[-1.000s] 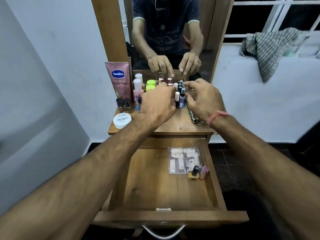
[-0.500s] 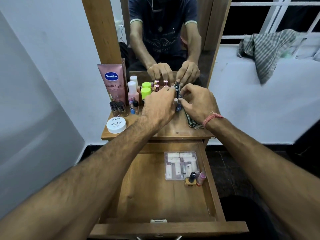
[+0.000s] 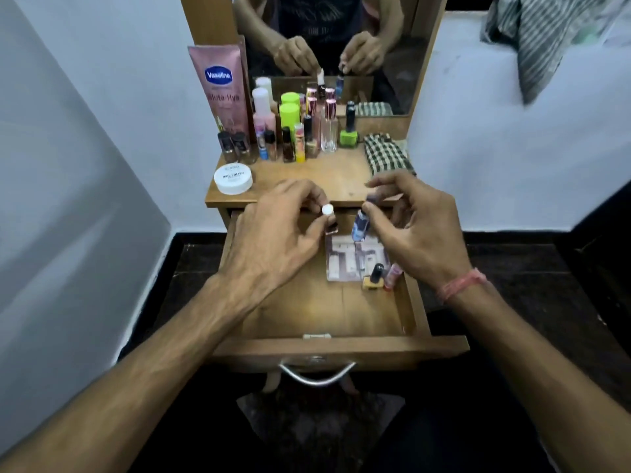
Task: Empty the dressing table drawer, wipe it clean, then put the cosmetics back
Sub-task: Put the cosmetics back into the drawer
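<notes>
Two small bottles have been lifted from the wooden bench [image 3: 345, 179] and are held over the open wooden drawer [image 3: 307, 312]: a white-capped dark bottle [image 3: 329, 220] pinched by the left hand [image 3: 276, 240], a blue bottle [image 3: 361, 225] by the right hand [image 3: 420, 230]; white walls surround

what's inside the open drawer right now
Inside the drawer, at its right side: a clear flat case, a small yellow bottle with a black cap and a small pink bottle. Both hands cover the back part.
</notes>
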A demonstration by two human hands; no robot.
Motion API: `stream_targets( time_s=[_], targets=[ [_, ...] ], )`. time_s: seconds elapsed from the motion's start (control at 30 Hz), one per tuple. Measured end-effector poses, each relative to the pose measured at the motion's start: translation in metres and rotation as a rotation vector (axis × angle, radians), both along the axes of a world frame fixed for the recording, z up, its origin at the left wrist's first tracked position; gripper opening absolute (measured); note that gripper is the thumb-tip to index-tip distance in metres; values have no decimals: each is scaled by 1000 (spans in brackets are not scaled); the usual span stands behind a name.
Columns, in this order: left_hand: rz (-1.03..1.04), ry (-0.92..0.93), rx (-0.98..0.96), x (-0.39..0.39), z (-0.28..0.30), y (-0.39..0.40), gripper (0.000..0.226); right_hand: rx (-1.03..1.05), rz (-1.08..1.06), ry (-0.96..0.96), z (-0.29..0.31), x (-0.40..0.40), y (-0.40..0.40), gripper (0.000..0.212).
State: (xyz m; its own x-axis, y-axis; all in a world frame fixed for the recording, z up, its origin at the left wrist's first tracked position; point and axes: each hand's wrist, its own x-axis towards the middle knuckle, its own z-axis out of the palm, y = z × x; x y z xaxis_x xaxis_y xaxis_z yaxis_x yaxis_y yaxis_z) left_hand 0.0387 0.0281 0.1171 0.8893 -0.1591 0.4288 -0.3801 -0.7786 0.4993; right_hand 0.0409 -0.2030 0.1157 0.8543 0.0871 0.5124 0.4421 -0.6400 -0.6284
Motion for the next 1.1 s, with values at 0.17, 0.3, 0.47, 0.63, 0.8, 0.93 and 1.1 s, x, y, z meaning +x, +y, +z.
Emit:
stream_targets(
  time_s=[0.17,0.3,0.47,0.63,0.8,0.93,1.1],
  targets=[
    [29,133,14,-24,-22,0,14,-145,-2,68,-36,-28,0,18],
    [8,197,42,-24,-30,-4,14,-276,-9,108,-48,-32,2,18],
    [-12,237,43,-26,-39,-10,15,-368,-26,130,-52,-36,3,17],
    [-17,261,53,-28,-45,-13,17,-439,-30,132,-56,-39,3,16],
    [-25,282,70,-27,-49,-13,18,-504,-77,79,-60,-34,2,12],
    [-45,313,82,-26,-52,-16,17,-524,-99,74,-62,-35,1,14],
    [-52,349,120,-22,-57,-25,15,-521,-98,93,-63,-35,-1,15]
  ],
)
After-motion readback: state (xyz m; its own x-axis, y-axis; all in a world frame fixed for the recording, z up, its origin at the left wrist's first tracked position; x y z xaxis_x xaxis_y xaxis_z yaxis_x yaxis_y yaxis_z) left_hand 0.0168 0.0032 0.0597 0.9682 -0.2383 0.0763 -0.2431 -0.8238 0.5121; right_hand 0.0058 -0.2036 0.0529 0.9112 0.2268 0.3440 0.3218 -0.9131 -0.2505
